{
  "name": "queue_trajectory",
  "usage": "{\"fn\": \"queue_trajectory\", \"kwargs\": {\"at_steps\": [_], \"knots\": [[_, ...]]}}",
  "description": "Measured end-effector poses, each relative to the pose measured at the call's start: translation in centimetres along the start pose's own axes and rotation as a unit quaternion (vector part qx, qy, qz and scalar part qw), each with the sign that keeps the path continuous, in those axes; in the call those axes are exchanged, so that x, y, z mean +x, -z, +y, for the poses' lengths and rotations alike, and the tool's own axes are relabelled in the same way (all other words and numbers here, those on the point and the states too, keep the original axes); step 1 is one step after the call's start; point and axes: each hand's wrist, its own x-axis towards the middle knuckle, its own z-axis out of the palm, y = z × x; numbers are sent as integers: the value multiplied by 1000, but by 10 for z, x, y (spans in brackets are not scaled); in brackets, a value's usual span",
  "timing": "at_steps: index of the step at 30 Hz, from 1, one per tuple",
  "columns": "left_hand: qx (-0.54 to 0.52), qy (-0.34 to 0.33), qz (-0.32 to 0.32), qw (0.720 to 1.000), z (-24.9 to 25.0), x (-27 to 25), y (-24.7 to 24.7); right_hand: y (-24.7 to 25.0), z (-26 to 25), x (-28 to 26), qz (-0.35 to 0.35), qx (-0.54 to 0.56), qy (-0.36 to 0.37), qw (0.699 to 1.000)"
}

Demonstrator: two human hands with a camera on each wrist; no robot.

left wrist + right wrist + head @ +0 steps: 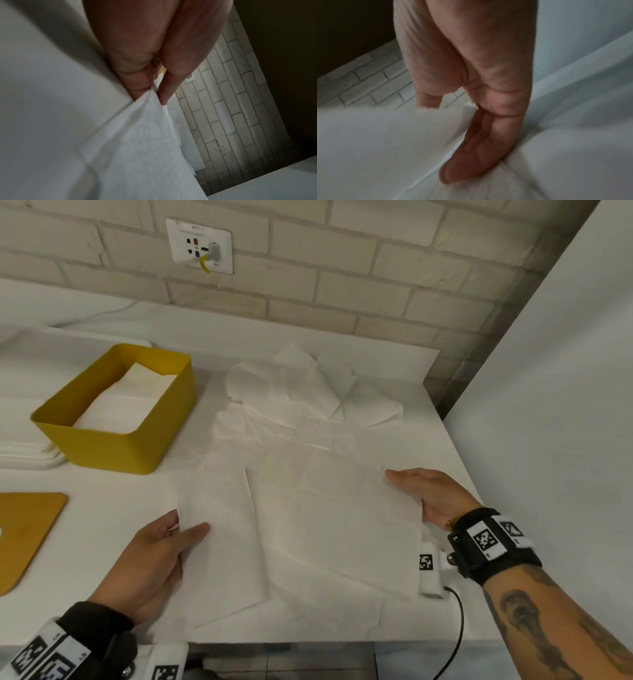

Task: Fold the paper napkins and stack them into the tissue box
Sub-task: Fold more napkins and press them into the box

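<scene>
A large white napkin [325,525] lies spread on the white table in front of me. My left hand [190,525] pinches its left flap, thumb on top and fingers beneath; the left wrist view shows that pinch on the paper [137,135]. My right hand [411,484] stands at the raised right edge, its straight fingers [488,142] against the paper and its thumb hidden behind it. The yellow tissue box [113,440] sits at the back left with folded napkins [126,402] inside. Several loose napkins [301,398] are heaped behind the spread one.
A wooden lid [27,529] lies at the left edge. A flat white stack [30,453] sits beside the box. A brick wall with a socket [200,246] runs along the back, and a white panel [548,405] borders the right. The table's front edge [308,642] is close to me.
</scene>
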Motion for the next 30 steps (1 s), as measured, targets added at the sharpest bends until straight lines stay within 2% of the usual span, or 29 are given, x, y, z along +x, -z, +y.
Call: {"fn": "queue_trajectory", "kwargs": {"at_steps": [3, 7, 10, 14, 20, 23, 25, 27, 30], "knots": [[8, 2, -2, 1000, 0, 1, 0, -5, -3, -1, 1, -33, 10, 999], [11, 5, 3, 1000, 0, 3, -1, -7, -33, 4, -20, -157, 13, 987], [14, 5, 2, 1000, 1, 3, -3, -14, -53, 15, -25, -286, 31, 957], [6, 0, 7, 1000, 1, 1, -4, -28, -63, 29, -68, -378, 58, 922], [9, -8, 5, 1000, -1, 0, -2, -35, -70, 15, -92, -406, 165, 894], [9, -4, 5, 1000, -1, 2, -1, -34, -72, -12, -60, -408, 242, 879], [13, -4, 8, 1000, -2, 4, 0, -39, -67, -40, -58, -428, 277, 858], [13, -4, 5, 1000, -2, 6, 1, -47, -53, -69, -106, -452, 279, 841], [8, -3, 0, 1000, -1, 7, 1, -57, -30, -92, -220, -468, 206, 830]]}}
